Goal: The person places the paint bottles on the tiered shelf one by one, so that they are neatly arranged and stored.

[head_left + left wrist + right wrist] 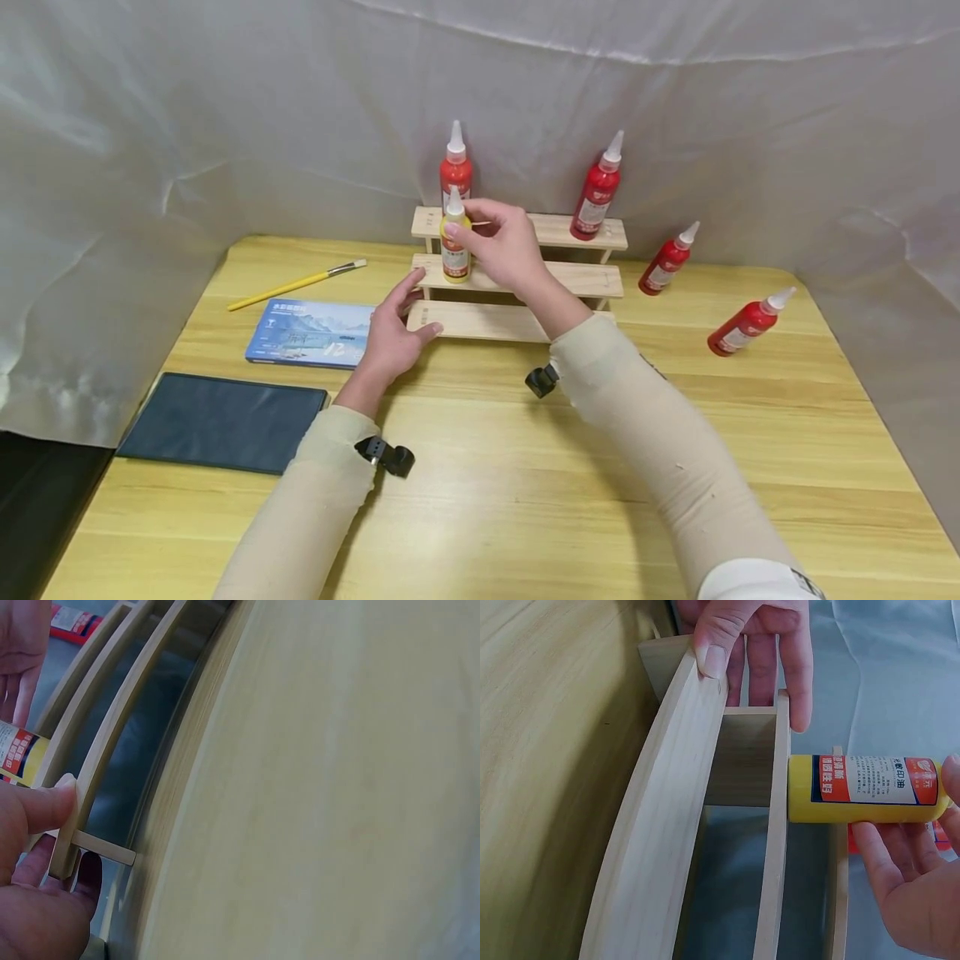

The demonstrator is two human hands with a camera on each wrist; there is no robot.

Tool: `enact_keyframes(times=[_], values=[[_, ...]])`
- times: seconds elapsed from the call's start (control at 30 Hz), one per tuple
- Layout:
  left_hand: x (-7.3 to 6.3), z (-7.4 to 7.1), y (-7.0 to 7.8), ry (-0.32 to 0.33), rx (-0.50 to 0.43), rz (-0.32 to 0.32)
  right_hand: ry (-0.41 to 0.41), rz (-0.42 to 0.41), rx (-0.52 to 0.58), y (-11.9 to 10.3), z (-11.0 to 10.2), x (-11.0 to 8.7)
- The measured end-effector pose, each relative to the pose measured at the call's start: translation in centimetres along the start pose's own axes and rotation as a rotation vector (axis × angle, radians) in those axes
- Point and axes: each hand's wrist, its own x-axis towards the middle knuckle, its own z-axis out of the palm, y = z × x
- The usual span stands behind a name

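Note:
A yellow bottle [455,250] with a white nozzle cap stands upright at the left end of the middle step of a three-step wooden rack [517,321]. My right hand [506,246] pinches that bottle near its top between thumb and fingers. In the right wrist view, the base of the yellow bottle [862,780] meets the step's surface. My left hand [393,329] grips the rack's left end, its thumb [52,802] on the lowest step and its fingers at the side. On the top step stand a red bottle [456,171] at left, partly hidden, and another red bottle [597,196] at right.
Two more red bottles [665,267] [746,327] stand on the table right of the rack. To the left are a yellow-handled paintbrush [296,285], a blue box [307,333] and a dark flat board [225,422]. A grey cloth [337,108] hangs behind the wooden table [480,500].

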Motion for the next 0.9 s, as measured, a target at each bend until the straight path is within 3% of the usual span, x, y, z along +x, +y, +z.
enact_keyframes(times=[0.37,0.67,0.77,0.9], values=[[0.0,0.0,0.1,0.004,0.001,-0.02,-0.003,-0.004,0.006,0.2,-0.1,-0.2],[0.0,0.1,0.2,0.0,-0.001,-0.031,0.023,-0.039,0.039,0.5,-1.6,-1.9],[-0.3,0.1,1.0,0.001,-0.001,-0.035,0.034,-0.016,0.045,0.6,-2.2,-2.6],[-0.9,0.1,3.0,-0.003,0.001,-0.044,0.047,0.001,0.066,0.5,-3.1,-3.7]])
